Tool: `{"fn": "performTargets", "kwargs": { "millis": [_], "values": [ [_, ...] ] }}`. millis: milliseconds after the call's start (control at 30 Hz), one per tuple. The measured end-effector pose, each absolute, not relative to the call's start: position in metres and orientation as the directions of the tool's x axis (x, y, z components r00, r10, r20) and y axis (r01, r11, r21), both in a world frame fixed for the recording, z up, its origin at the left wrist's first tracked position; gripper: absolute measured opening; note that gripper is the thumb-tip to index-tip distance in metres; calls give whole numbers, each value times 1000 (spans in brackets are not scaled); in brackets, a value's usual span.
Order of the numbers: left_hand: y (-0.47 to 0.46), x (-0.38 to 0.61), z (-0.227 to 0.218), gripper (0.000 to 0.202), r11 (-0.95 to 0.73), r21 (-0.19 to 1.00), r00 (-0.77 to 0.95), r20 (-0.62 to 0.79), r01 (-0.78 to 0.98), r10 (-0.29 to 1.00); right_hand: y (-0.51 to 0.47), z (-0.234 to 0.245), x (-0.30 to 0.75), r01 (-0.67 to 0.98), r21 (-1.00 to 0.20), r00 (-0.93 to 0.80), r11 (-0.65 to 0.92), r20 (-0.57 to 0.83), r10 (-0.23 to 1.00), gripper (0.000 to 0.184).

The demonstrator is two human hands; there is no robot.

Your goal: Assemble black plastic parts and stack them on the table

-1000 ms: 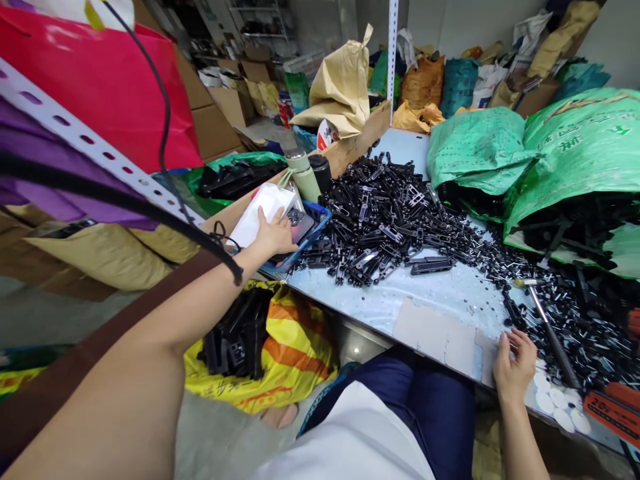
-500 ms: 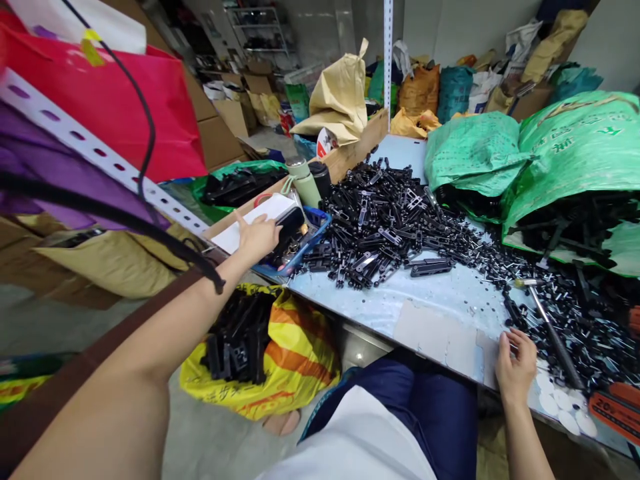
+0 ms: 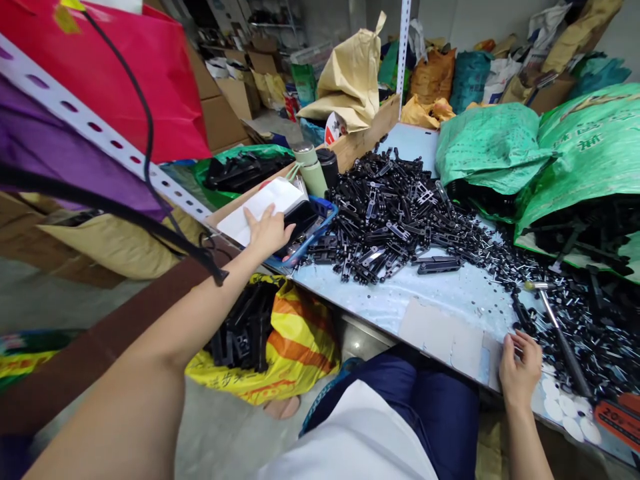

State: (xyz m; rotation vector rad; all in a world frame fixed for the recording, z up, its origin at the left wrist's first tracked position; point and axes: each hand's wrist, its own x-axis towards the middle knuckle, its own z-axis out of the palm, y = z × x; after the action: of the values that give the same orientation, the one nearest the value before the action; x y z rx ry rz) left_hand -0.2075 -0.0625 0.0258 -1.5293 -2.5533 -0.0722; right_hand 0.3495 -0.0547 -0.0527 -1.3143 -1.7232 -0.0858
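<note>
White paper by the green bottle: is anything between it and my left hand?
Nothing visible is in the way: your left hand appears to rest directly on the white paper. The green bottle stands beyond them, not between.

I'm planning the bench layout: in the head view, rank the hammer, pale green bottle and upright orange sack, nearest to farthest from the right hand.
From the right hand:
1. Hammer: just to its right.
2. Pale green bottle: across the table, by its left edge.
3. Upright orange sack: in the background, beyond the table's far end.
</note>
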Motion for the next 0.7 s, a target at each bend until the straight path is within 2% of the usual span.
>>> {"fn": "performTargets", "kwargs": {
  "millis": [400, 567, 700],
  "values": [
    [-62, -196, 34, 57, 527, -22, -520, 132, 849, 844, -56, -50, 347, 765, -540, 74, 351, 614, 785, 34],
    [-64, -192, 36, 56, 500, 6, -496, 125, 866, 859, -55, -51, 347, 781, -488, 37, 390, 659, 751, 32],
    [-65, -196, 30, 53, 483, 56, -485, 176, 874, 856, -55, -50, 346, 791, -459, 14, 404, 675, 738, 32]
  ]
}}
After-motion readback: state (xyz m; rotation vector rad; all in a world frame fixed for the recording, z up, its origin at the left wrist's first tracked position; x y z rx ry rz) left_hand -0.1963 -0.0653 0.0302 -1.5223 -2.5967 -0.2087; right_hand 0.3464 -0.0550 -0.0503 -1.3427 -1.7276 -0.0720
